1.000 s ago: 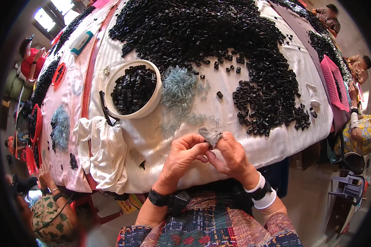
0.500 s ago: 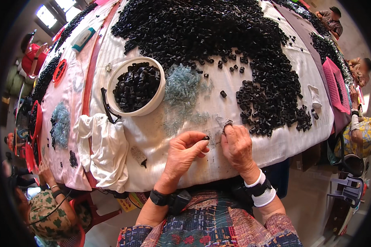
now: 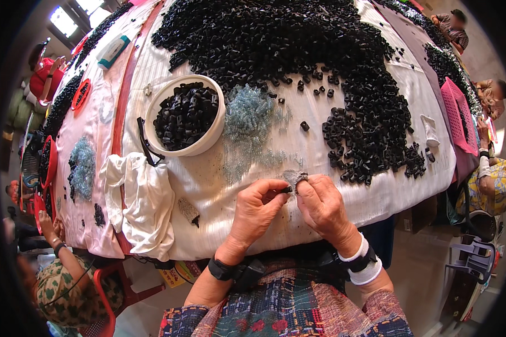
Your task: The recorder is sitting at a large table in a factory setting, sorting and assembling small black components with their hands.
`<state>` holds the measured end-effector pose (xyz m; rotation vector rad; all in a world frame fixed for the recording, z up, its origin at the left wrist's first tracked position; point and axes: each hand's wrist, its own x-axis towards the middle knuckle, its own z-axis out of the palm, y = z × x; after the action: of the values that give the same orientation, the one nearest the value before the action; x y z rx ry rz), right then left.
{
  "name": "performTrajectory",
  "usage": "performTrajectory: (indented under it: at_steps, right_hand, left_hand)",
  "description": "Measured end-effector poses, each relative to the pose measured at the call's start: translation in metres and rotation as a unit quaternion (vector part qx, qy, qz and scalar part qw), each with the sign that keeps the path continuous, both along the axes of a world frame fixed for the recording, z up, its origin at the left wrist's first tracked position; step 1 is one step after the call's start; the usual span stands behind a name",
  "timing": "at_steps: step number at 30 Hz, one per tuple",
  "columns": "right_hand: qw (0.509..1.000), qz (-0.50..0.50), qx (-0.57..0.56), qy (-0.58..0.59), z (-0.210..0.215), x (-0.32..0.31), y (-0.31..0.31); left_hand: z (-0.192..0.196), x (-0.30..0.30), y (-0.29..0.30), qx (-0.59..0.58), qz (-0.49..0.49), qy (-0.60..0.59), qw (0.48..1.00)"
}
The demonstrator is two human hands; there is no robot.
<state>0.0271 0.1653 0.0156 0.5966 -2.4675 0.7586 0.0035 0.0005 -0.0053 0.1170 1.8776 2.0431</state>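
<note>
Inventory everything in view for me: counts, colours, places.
Table: one, white-covered, centre
Black parts: uncountable, black, over table
Tub: one, white, left of centre
Pale bits: two heaps, bluish, beside tub and far left
Strap: one, black, left of tub
Cloth: one, white, below tub
Stub: one, grey, right of cloth
Box: one, teal-white, upper left
Basket: one, pink, right
Trays: several, red, left edge
Chairs: two, red lower left, purple right
Co-workers: at least five, mixed clothes, edges
Scrap: one, grey, right fingertips
Left hand: one, bare, pinching a black part
Right hand: one, bare, pinching scrap
</note>
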Motion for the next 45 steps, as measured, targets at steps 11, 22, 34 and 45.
performTrajectory:
  at_steps: [11, 22, 34, 45]
  right_hand:
    - [0.999, 0.011, 0.008, -0.049, 0.007, -0.002, 0.001]
    - [0.970, -0.030, -0.228, -0.074, -0.001, 0.000, -0.004]
    - [0.967, -0.063, -0.246, -0.037, -0.003, 0.003, -0.001]
    - [0.970, -0.230, -0.085, -0.007, -0.009, -0.016, 0.046]
  left_hand:
    - [0.003, -0.002, 0.002, -0.065, -0.032, 0.069, 0.995]
    - [0.006, -0.008, -0.003, 0.123, -0.065, -0.120, 0.983]
    - [0.008, -0.008, 0.001, 0.162, -0.061, -0.165, 0.971]
    - [0.008, -0.007, -0.003, 0.182, -0.047, -0.185, 0.965]
